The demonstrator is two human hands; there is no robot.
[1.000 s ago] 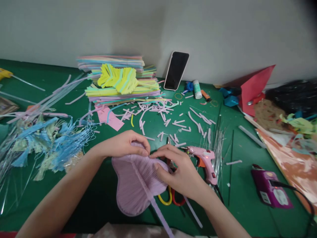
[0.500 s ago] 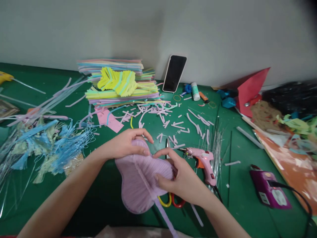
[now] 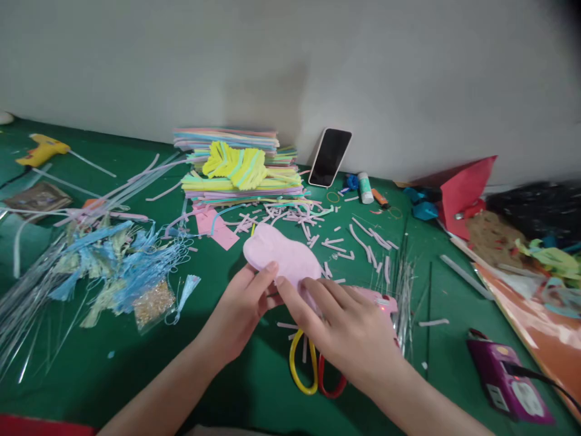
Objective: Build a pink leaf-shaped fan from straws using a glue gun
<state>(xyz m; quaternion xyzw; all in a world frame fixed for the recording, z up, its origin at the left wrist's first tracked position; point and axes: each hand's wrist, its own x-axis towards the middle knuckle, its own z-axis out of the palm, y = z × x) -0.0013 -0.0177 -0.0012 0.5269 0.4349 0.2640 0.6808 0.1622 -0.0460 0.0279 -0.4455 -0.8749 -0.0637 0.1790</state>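
Observation:
A lilac, rounded, lobed shape [image 3: 285, 251], in soft fuzzy material like pipe cleaner, is held up over the table between both hands. My left hand [image 3: 242, 312] grips its near left edge, thumb on top and fingers underneath. Across its near right side lies my right hand [image 3: 347, 318], index finger stretched toward the left thumb and the other fingers bent over the edge. Below the right hand are scissors with one yellow and one red handle loop [image 3: 303, 384]; their blades are hidden. Behind that hand a pink glue gun [image 3: 384, 303] shows only in part.
Bundled pipe cleaners [image 3: 245, 188] and a leaning phone [image 3: 331, 157] stand by the wall. Lilac offcuts [image 3: 336, 245] are scattered ahead. Blue tassels [image 3: 140, 266] and a bag of gold bits [image 3: 154, 304] lie left, a yellow glue gun [image 3: 43, 150] beyond. A purple power block [image 3: 506, 378] sits right.
The lilac shape has been turned over and moved farther from me; its trailing strip no longer shows. My left hand has gone from its far edge to its near edge. The view has shifted slightly.

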